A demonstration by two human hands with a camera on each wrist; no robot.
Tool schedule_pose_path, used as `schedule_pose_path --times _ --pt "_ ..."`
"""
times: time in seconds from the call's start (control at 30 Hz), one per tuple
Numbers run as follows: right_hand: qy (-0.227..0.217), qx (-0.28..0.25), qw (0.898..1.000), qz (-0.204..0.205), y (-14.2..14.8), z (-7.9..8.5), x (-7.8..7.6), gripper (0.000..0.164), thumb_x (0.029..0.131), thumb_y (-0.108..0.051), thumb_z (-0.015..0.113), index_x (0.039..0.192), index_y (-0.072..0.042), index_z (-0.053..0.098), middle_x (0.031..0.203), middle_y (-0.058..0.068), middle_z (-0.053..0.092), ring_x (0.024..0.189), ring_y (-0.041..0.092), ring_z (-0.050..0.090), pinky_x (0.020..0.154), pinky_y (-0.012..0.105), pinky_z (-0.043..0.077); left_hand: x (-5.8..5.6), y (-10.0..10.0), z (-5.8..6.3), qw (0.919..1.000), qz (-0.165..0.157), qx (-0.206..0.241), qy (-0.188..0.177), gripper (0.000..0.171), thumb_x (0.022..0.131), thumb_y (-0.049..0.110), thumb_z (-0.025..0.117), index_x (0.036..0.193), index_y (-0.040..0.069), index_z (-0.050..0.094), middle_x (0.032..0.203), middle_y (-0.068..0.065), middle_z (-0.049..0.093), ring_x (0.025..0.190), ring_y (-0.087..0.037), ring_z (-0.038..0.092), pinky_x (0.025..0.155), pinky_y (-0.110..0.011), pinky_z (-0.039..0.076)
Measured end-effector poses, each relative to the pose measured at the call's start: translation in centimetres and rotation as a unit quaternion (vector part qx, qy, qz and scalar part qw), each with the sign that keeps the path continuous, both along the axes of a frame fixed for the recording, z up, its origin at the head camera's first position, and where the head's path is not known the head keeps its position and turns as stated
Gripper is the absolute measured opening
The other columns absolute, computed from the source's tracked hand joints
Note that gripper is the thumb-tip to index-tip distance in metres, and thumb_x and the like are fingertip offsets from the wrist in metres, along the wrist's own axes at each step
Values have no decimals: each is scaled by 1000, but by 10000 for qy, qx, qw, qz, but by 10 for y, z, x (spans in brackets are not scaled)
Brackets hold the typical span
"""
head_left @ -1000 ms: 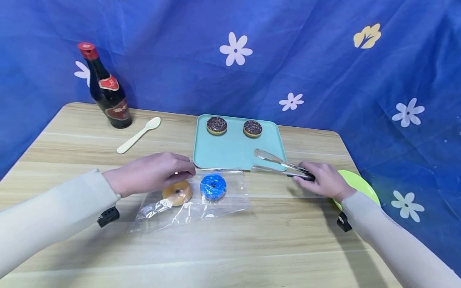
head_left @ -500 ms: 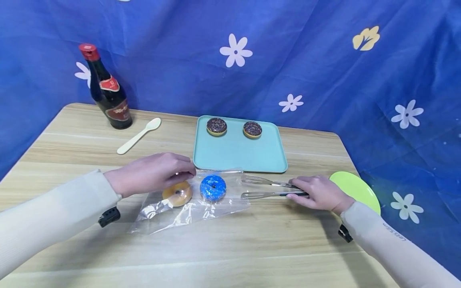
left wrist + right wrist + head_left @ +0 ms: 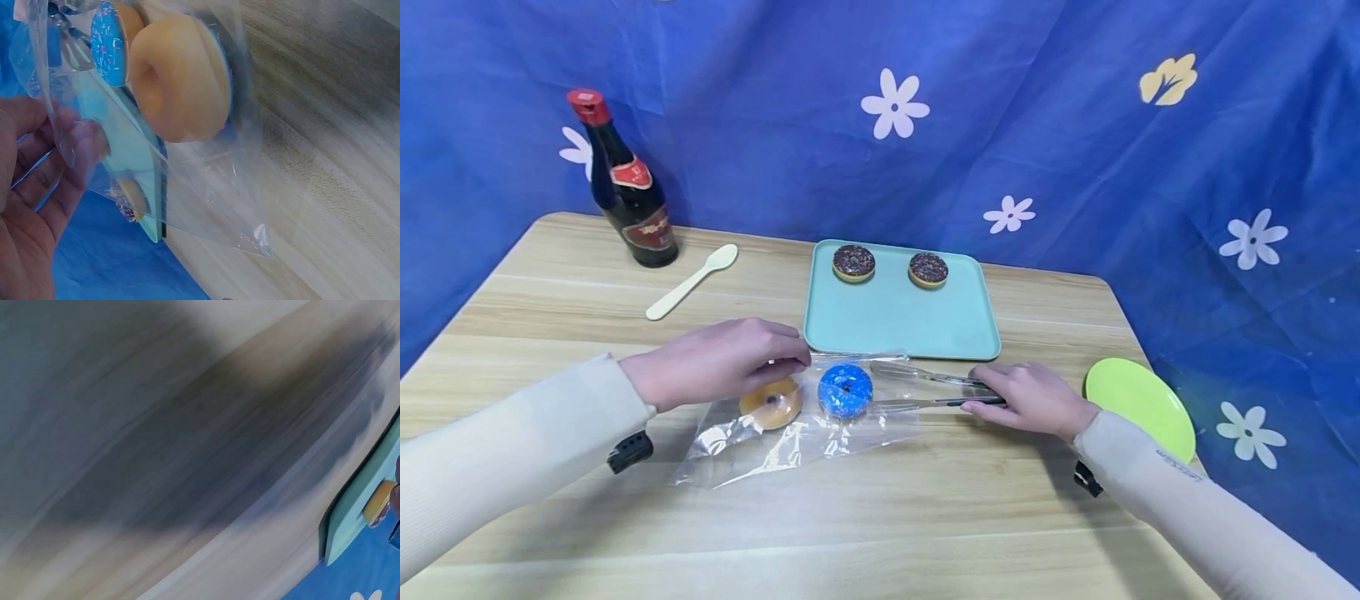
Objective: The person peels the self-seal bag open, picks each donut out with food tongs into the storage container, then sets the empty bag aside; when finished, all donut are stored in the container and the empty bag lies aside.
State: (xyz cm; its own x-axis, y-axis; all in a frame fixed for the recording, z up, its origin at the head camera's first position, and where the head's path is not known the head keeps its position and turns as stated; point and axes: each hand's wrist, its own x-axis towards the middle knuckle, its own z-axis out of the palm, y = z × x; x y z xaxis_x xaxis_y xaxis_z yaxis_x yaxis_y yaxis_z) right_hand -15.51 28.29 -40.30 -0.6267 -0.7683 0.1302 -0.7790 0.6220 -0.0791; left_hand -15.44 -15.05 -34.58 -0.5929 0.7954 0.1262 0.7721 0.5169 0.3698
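Observation:
My left hand [image 3: 737, 358] pinches the top edge of a clear plastic bag [image 3: 737, 458], as the left wrist view also shows. Inside the bag are a blue-iced donut [image 3: 846, 391] and a tan donut [image 3: 782, 408], which my left hand partly overlaps in the head view. In the left wrist view the tan donut [image 3: 178, 78] shows its plain side, and the blue donut [image 3: 107, 44] carries sprinkles. My right hand [image 3: 1030, 398] grips metal tongs [image 3: 943, 377] with dark handles. The tong tips are apart and reach over the bag's right side, close to the blue donut.
Behind the bag lies a light-blue tray [image 3: 898, 321] with two chocolate-topped donuts, one [image 3: 853, 262] left and one [image 3: 928, 270] right. A white spoon [image 3: 692, 283] and a dark bottle [image 3: 636, 200] with a red cap stand back left. A lime-green plate [image 3: 1138, 404] sits at the right edge.
My right hand has brought the tongs toward me and left, from the tray's front edge to the bag's right side beside the blue donut. My left hand has stayed on the bag.

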Motion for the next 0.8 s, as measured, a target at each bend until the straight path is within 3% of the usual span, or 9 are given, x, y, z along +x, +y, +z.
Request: schedule_pose_path --times 0.2,0.63,0.8 --pt "-227 -173 9996 29 -9 2 -4 36 101 -51 65 104 -15 64 67 -13 47 55 -3 39 49 17 32 -1 1 1 9999 81 -73 -22 18 96 5 72 94 22 71 86 11 67 75 2 56 69 -23 55" --pt "-174 69 9998 39 -18 2 -6 36 99 -52 67 103 -17 63 69 -15 48 53 -2 38 47 18 29 -1 0 1 9999 -82 54 54 18 96 2 71 99 20 74 88 8 69 77 2 56 70 -23 56" --pt "-157 -32 9996 225 -19 1 -6 33 102 -50 63 101 -17 63 74 -15 52 54 -3 39 48 16 29 -1 1 3 10000 -55 3 -8 18 97 3 70 100 21 74 89 9 68 77 1 56 70 -24 55"
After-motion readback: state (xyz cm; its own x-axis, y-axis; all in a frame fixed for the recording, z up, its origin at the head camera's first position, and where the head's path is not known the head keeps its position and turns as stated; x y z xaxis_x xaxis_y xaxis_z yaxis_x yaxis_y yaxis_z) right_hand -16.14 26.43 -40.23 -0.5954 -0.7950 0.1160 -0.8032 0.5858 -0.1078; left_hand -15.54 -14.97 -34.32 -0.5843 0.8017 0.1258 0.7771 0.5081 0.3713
